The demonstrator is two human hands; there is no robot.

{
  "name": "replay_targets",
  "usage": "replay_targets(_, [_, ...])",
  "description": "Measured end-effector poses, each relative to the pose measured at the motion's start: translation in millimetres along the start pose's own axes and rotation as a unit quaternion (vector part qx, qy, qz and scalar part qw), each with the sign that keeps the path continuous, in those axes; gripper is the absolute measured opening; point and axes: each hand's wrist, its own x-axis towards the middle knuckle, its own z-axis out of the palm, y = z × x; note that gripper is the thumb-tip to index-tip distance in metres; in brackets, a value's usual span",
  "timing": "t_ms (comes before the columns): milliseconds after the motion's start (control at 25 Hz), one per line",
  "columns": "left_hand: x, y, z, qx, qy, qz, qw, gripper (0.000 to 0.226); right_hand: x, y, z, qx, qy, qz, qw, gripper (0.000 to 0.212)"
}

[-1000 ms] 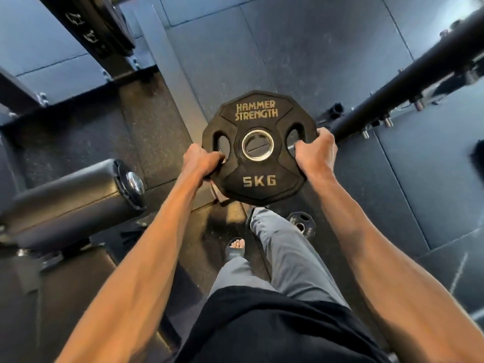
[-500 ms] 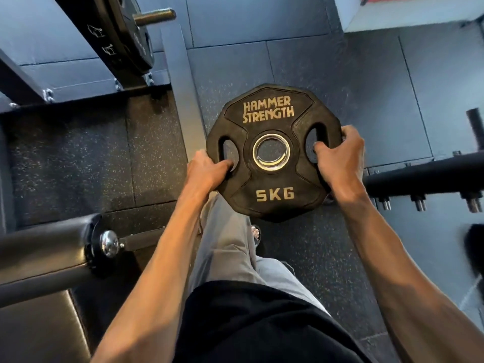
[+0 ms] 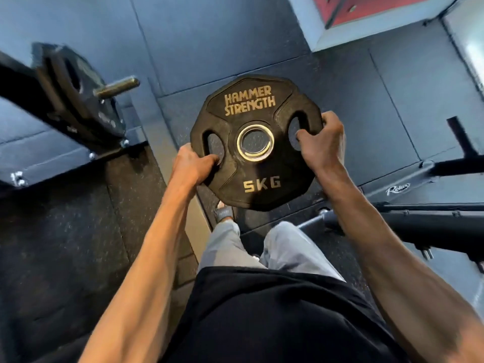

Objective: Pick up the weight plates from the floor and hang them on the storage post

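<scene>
Grey trousers (image 3: 227,247) and a black shirt hem (image 3: 275,323) fill the lower middle; one sandalled foot (image 3: 222,212) shows just ahead of them; a pale metal strip (image 3: 159,142) runs away to its left; a black padded bar (image 3: 419,226) reaches in from the right; above it a frame bears a white script logo (image 3: 398,189); a red panel (image 3: 379,9) sits at the top edge.

The left hand (image 3: 192,166) and the right hand (image 3: 323,145) are bare, and so are both arms behind them. Thin lines of veins show on the arms. Below the hands, closest to the camera, is a plain black top (image 3: 275,315). Light grey trousers (image 3: 288,248) come out from under it, soft and full of folds. Just below the left hand, a foot wears a dark grey sandal (image 3: 223,213) with one wide strap. Toes peek out past the strap.
</scene>
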Motion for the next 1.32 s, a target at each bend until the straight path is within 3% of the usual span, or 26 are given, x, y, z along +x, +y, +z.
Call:
replay_targets(200, [77.5, 98.3, -6.8, 0.065, -0.014, 0.036, 0.997, 0.024, 85.8, -38.8, 2.8, 0.035, 0.041, 0.065, 0.996, 0.030])
replay_targets(680, [219.7, 393.6, 70.1, 0.134, -0.137, 0.191, 0.963, 0.012, 312.5, -93.2, -71.0, 0.118, 0.211, 0.168, 0.956, 0.030])
replay_targets(760, [225.3, 448.9, 82.2, 0.149, -0.151, 0.230, 0.950, 0.015, 340.1, -107.8, -97.6, 0.128, 0.252, 0.176, 0.943, 0.030])
replay_targets(880, [226.8, 522.3, 99.5, 0.173, -0.165, 0.300, 0.924, 0.041, 373.2, -129.4, -137.1, 0.132, 0.318, 0.185, 0.921, 0.032])
replay_targets(1160, [222.8, 672.0, 156.4, 0.191, -0.242, 0.413, 0.857, 0.062, 433.0, -158.2, -218.9, 0.148, 0.443, 0.220, 0.857, 0.026])
replay_targets(1240, [225.4, 710.1, 180.3, 0.197, -0.269, 0.445, 0.831, 0.054, 451.9, -163.7, -234.8, 0.150, 0.479, 0.230, 0.833, 0.024])
replay_targets(1320, [230.4, 749.0, 205.2, 0.202, -0.294, 0.476, 0.804, 0.029, 472.1, -168.8, -247.1, 0.149, 0.521, 0.248, 0.803, 0.023])
